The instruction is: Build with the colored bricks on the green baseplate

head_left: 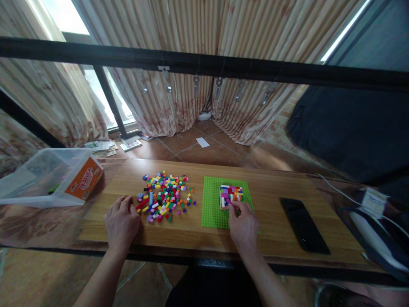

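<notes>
My right hand (244, 224) is over the green studded baseplate (211, 204), thumb and forefinger pinched at the near edge of a multicoloured block of small bricks (234, 192). A small toy brick seems to be in the pinch, mostly covered by the fingertips. My left hand (121, 219) rests palm down on the wooden board, its fingers loosely bent and holding nothing visible. Just right of it spreads a pile of loose toy bricks (166, 194) in many colours. A longer red brick (141, 204) lies beside the left fingertips.
A clear plastic bin (41, 175) with an orange label stands at the left. On the right lie a black phone (303, 224), a white cable and a white device (378, 238). A dark metal bar (198, 62) with hanging hooks crosses above the far side, with curtains behind.
</notes>
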`<state>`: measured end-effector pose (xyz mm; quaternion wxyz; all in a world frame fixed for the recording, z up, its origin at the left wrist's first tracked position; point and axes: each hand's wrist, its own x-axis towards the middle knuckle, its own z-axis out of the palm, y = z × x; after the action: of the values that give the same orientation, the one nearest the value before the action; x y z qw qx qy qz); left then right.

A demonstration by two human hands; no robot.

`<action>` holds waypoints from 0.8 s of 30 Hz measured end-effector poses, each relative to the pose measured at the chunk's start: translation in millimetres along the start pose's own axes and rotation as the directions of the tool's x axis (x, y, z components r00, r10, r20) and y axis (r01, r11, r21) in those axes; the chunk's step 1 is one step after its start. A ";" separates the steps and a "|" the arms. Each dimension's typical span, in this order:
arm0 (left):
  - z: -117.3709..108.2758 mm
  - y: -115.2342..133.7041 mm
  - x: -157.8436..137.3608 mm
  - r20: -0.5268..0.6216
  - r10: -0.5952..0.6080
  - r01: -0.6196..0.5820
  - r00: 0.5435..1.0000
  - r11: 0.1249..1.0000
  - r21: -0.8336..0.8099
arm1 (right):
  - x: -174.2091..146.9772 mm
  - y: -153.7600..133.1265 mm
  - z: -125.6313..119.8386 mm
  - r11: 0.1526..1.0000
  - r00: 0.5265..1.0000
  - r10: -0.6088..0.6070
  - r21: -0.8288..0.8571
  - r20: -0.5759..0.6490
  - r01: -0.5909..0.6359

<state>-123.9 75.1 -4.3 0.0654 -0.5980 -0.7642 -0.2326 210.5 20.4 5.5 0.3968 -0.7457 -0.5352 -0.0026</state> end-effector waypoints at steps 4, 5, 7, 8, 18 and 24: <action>0.7 -0.4 -0.3 -0.017 0.004 -0.004 1.000 1.000 -0.007 | 6.3 5.0 -2.6 0.997 0.997 -0.047 0.058 0.056 0.043; 0.6 -0.1 -0.4 -0.017 0.004 -0.005 1.000 1.000 -0.008 | 10.5 7.0 -4.1 0.995 0.994 -0.075 0.066 0.085 0.069; 0.1 0.6 -0.6 -0.013 0.002 -0.003 1.000 1.000 -0.009 | 21.3 11.3 -8.1 0.989 0.978 -0.139 0.062 0.157 0.131; -0.2 1.0 -0.6 -0.012 0.001 -0.001 1.000 1.000 -0.011 | 27.5 13.4 -10.3 0.985 0.965 -0.172 0.050 0.198 0.165; -4.1 4.1 -0.1 0.014 -0.015 0.015 1.000 1.000 -0.017 | 60.4 18.4 -19.1 0.929 0.832 -0.354 0.061 0.428 0.365; -3.3 2.4 0.1 0.007 0.000 0.000 1.000 1.000 0.002 | 63.2 16.7 -20.8 0.944 0.830 -0.329 0.147 0.451 0.294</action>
<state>-122.2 74.1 -0.7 0.0633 -0.5988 -0.7645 -0.2299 259.6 56.4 37.0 0.2757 -0.6121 -0.7292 0.1323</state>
